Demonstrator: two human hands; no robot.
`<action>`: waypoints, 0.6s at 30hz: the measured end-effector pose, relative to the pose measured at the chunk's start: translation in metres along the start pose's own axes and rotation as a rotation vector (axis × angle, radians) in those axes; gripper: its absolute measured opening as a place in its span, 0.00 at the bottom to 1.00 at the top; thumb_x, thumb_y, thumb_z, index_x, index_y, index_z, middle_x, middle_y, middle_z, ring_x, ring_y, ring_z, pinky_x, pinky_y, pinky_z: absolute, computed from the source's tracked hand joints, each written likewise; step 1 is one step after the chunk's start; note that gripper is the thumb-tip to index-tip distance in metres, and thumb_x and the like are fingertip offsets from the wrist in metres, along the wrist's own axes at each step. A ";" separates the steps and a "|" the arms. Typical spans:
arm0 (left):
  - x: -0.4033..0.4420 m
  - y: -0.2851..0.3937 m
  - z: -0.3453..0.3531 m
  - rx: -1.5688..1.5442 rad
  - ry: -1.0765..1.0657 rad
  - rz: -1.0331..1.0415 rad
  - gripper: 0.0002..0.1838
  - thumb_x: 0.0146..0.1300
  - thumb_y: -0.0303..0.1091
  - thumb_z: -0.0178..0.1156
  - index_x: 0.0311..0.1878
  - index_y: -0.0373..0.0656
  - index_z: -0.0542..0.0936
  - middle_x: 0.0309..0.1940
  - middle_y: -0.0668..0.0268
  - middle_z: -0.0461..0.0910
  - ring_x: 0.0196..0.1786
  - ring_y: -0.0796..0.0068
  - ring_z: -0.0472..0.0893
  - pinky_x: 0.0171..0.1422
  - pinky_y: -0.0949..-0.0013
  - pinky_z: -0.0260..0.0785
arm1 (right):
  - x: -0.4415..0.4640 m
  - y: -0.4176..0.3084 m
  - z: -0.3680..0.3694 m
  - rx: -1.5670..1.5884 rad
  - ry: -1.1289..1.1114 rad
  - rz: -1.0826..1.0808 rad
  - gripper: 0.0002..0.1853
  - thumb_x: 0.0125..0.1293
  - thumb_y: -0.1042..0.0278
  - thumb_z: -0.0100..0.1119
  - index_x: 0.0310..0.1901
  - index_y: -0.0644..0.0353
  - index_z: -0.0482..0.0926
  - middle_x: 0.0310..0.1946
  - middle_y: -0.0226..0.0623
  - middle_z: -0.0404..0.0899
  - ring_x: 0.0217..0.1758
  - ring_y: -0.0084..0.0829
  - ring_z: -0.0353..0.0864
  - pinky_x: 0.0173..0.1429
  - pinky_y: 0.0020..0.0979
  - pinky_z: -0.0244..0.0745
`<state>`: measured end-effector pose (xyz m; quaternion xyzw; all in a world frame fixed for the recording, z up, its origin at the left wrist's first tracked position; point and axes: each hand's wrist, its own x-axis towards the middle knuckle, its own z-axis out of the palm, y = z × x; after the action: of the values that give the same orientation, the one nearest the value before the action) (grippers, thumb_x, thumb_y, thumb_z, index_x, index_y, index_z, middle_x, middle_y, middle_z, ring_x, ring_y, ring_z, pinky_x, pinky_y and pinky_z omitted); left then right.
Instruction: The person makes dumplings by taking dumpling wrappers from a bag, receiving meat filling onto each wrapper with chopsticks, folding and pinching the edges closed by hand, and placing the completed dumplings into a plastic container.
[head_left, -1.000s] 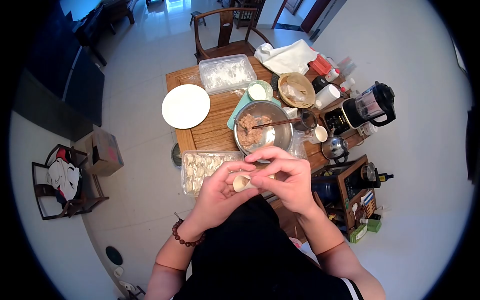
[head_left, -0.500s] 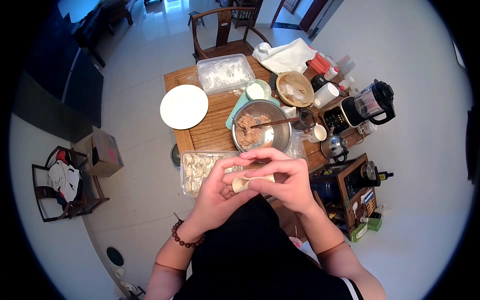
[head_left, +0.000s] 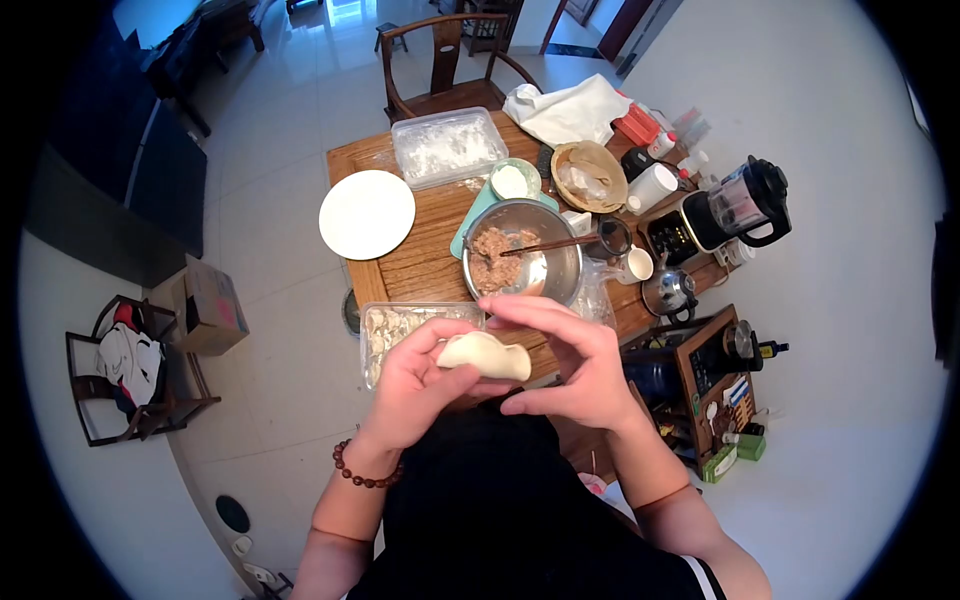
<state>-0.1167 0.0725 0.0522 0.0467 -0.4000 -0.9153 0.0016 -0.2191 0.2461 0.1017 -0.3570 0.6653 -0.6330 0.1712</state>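
A pale, folded dumpling (head_left: 486, 356) rests in my left hand (head_left: 415, 385), the thumb pressed along its near side. My right hand (head_left: 575, 365) is beside it with thumb and fingers apart, curved round the dumpling's right end without visibly gripping it. Just beyond my left hand, a clear plastic tray (head_left: 372, 345) holds several dumplings, partly covered by that hand. Past my fingers stands a steel bowl (head_left: 570, 262) of minced filling (head_left: 495, 262), with chopsticks (head_left: 550, 246) lying across it.
On the wooden table (head_left: 410, 275) are a white plate (head_left: 367, 215), a floured plastic tray (head_left: 450, 147), a small bowl of white powder (head_left: 511, 182) and a woven basket (head_left: 590, 180). A blender (head_left: 745, 205) and a kettle (head_left: 668, 295) stand right. A chair (head_left: 445, 95) is beyond.
My right thumb and fingers have come off the dumpling and spread apart. The dumpling has shifted slightly left and up, and now lies in my left hand, more fully in view.
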 end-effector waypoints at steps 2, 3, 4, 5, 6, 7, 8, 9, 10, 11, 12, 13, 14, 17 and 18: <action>-0.001 0.001 -0.009 -0.057 -0.065 -0.002 0.19 0.73 0.31 0.63 0.61 0.34 0.71 0.52 0.55 0.81 0.51 0.68 0.85 0.54 0.62 0.85 | -0.002 0.003 -0.012 -0.056 -0.051 -0.068 0.33 0.45 0.76 0.83 0.58 0.66 0.85 0.60 0.47 0.83 0.64 0.40 0.81 0.69 0.41 0.75; -0.002 0.000 -0.013 -0.113 -0.129 0.000 0.21 0.72 0.34 0.65 0.60 0.33 0.71 0.52 0.55 0.81 0.51 0.68 0.85 0.54 0.62 0.85 | -0.003 0.004 -0.015 -0.111 -0.105 -0.140 0.35 0.43 0.78 0.83 0.58 0.68 0.84 0.60 0.50 0.83 0.64 0.43 0.81 0.70 0.43 0.74; -0.002 -0.002 -0.017 -0.113 -0.128 -0.003 0.21 0.72 0.34 0.65 0.60 0.33 0.71 0.52 0.55 0.81 0.51 0.68 0.85 0.54 0.62 0.85 | -0.003 0.003 -0.016 -0.139 -0.087 -0.159 0.33 0.43 0.78 0.82 0.56 0.68 0.85 0.57 0.50 0.84 0.61 0.44 0.82 0.67 0.43 0.75; -0.001 -0.004 -0.021 -0.132 -0.172 -0.004 0.20 0.73 0.32 0.64 0.61 0.33 0.71 0.53 0.57 0.81 0.53 0.69 0.84 0.56 0.63 0.83 | -0.004 0.002 -0.016 -0.139 -0.084 -0.157 0.33 0.43 0.78 0.82 0.56 0.68 0.85 0.57 0.50 0.84 0.61 0.44 0.82 0.67 0.43 0.75; 0.000 -0.005 -0.024 -0.150 -0.217 -0.005 0.20 0.73 0.31 0.63 0.62 0.34 0.71 0.54 0.58 0.81 0.55 0.70 0.83 0.59 0.64 0.81 | -0.004 0.000 -0.015 -0.146 -0.078 -0.178 0.32 0.42 0.78 0.82 0.55 0.67 0.86 0.56 0.50 0.84 0.59 0.44 0.83 0.66 0.42 0.76; 0.001 -0.006 -0.025 -0.167 -0.260 -0.005 0.20 0.73 0.29 0.62 0.64 0.34 0.71 0.54 0.59 0.81 0.56 0.71 0.82 0.61 0.65 0.79 | -0.004 -0.001 -0.014 -0.152 -0.073 -0.199 0.30 0.42 0.78 0.82 0.53 0.67 0.87 0.55 0.50 0.85 0.58 0.44 0.84 0.64 0.42 0.77; 0.001 -0.006 -0.024 -0.166 -0.261 -0.007 0.20 0.73 0.29 0.62 0.64 0.34 0.71 0.54 0.59 0.81 0.56 0.71 0.82 0.61 0.65 0.79 | -0.004 -0.003 -0.013 -0.151 -0.071 -0.200 0.30 0.42 0.78 0.82 0.53 0.67 0.87 0.55 0.50 0.85 0.58 0.44 0.84 0.64 0.42 0.77; 0.001 -0.005 -0.022 -0.152 -0.258 -0.007 0.20 0.73 0.30 0.63 0.63 0.34 0.72 0.55 0.60 0.81 0.56 0.73 0.82 0.60 0.68 0.77 | -0.004 -0.004 -0.011 -0.153 -0.064 -0.214 0.29 0.42 0.78 0.81 0.51 0.67 0.88 0.54 0.49 0.85 0.57 0.44 0.84 0.63 0.41 0.77; 0.001 -0.004 -0.020 -0.139 -0.255 -0.006 0.20 0.73 0.30 0.64 0.63 0.34 0.72 0.55 0.60 0.81 0.55 0.75 0.82 0.60 0.71 0.75 | -0.003 -0.006 -0.009 -0.155 -0.058 -0.229 0.27 0.41 0.79 0.81 0.50 0.67 0.89 0.53 0.49 0.85 0.56 0.44 0.84 0.62 0.41 0.78; 0.001 -0.004 -0.020 -0.138 -0.256 -0.007 0.20 0.73 0.30 0.64 0.63 0.34 0.72 0.55 0.60 0.81 0.55 0.75 0.82 0.60 0.71 0.75 | -0.003 -0.006 -0.008 -0.155 -0.056 -0.230 0.27 0.41 0.79 0.81 0.50 0.67 0.89 0.53 0.49 0.85 0.56 0.44 0.84 0.62 0.41 0.78; 0.001 -0.004 -0.021 -0.129 -0.258 -0.004 0.21 0.72 0.31 0.64 0.63 0.34 0.73 0.55 0.61 0.81 0.56 0.75 0.82 0.60 0.71 0.75 | -0.003 -0.007 -0.007 -0.145 -0.050 -0.228 0.26 0.41 0.79 0.81 0.49 0.67 0.89 0.53 0.49 0.85 0.56 0.43 0.85 0.62 0.41 0.78; 0.001 -0.004 -0.021 -0.121 -0.260 0.000 0.21 0.72 0.31 0.65 0.63 0.34 0.73 0.54 0.61 0.82 0.56 0.75 0.81 0.60 0.71 0.75 | -0.004 -0.007 -0.006 -0.136 -0.043 -0.226 0.26 0.41 0.79 0.80 0.48 0.67 0.89 0.53 0.49 0.85 0.55 0.43 0.85 0.61 0.40 0.79; 0.001 -0.004 -0.020 -0.120 -0.261 -0.001 0.21 0.72 0.31 0.65 0.63 0.34 0.73 0.54 0.61 0.82 0.56 0.75 0.81 0.60 0.71 0.75 | -0.004 -0.007 -0.005 -0.135 -0.042 -0.226 0.26 0.41 0.79 0.80 0.48 0.67 0.89 0.53 0.49 0.85 0.55 0.43 0.85 0.61 0.40 0.79; 0.000 -0.003 -0.020 -0.125 -0.255 0.001 0.21 0.72 0.31 0.65 0.63 0.34 0.73 0.54 0.61 0.82 0.56 0.75 0.81 0.61 0.70 0.75 | -0.006 -0.006 -0.004 -0.120 -0.044 -0.231 0.23 0.48 0.78 0.80 0.50 0.61 0.89 0.53 0.41 0.86 0.56 0.39 0.86 0.61 0.37 0.80; 0.000 -0.003 -0.020 -0.117 -0.257 0.002 0.21 0.72 0.31 0.65 0.63 0.34 0.73 0.54 0.61 0.82 0.57 0.74 0.81 0.62 0.70 0.74 | -0.006 -0.005 -0.003 -0.103 -0.044 -0.227 0.23 0.49 0.79 0.80 0.50 0.62 0.89 0.53 0.41 0.86 0.55 0.38 0.86 0.60 0.37 0.80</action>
<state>-0.1150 0.0597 0.0367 -0.0716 -0.3427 -0.9356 -0.0461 -0.2160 0.2527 0.1059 -0.4521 0.6484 -0.6052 0.0943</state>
